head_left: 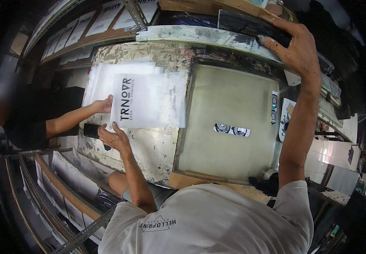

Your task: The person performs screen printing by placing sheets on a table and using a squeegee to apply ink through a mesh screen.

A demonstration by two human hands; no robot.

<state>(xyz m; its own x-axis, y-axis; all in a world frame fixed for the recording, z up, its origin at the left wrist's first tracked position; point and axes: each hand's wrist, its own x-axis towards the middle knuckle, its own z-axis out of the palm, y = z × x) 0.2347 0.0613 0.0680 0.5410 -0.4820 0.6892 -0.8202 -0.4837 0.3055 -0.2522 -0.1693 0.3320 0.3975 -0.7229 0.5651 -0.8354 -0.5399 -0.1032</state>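
My left hand (114, 137) rests with fingers spread loosely at the lower edge of a white printed plastic bag (147, 101), touching it on the paint-stained desk (153, 152). My right hand (295, 44) reaches up, fingers clamped over a black squeegee bar (250, 23). Below it lies the greenish framed printing screen (229, 118). Opposite, a co-worker's hand (103, 104) holds the bag's far edge.
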